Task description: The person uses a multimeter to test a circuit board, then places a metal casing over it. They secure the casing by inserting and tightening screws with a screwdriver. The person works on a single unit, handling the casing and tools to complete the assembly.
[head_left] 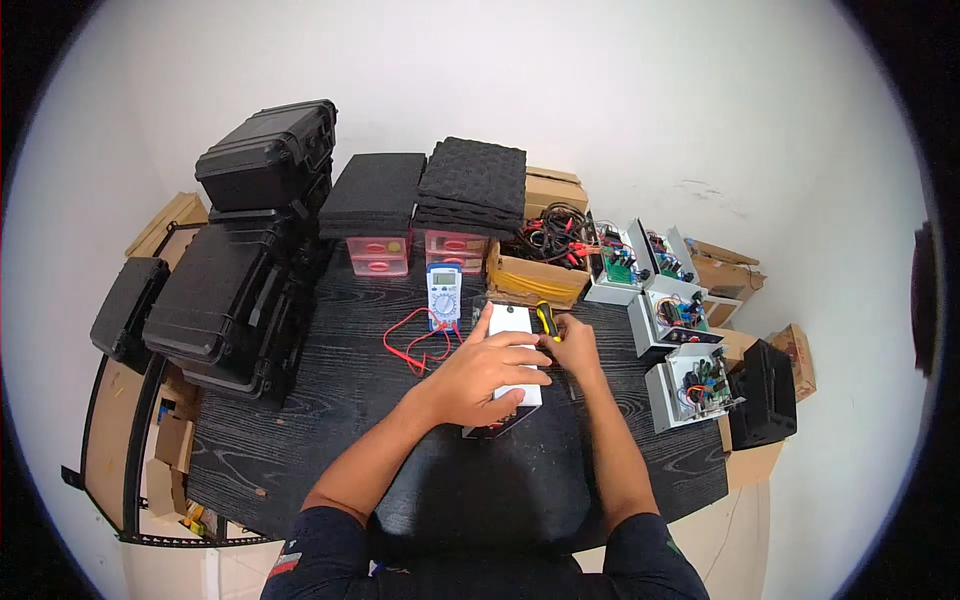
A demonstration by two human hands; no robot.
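My left hand [478,375] lies across the white-topped box [511,320], which stands on the black table in front of me. Its fingers reach over the top to the right edge and grip it; the thumb rests nearer to me. Part of the box is hidden under the hand, and its near side is dark. Just right of the box, my right hand [574,348] is closed around a yellow-and-black screwdriver [546,316]. The handle points away from me, and a thin shaft shows below the fingers. A blue-and-white multimeter [444,297] with red leads [405,355] lies behind my left hand.
Black hard cases [225,290] are stacked at left. Black foam sheets [470,185] cover small pink drawers [378,255] at the back. A cardboard box [540,282] holds cables. Several open white enclosures [668,390] with circuit boards stand at right, beside a black case [765,395].
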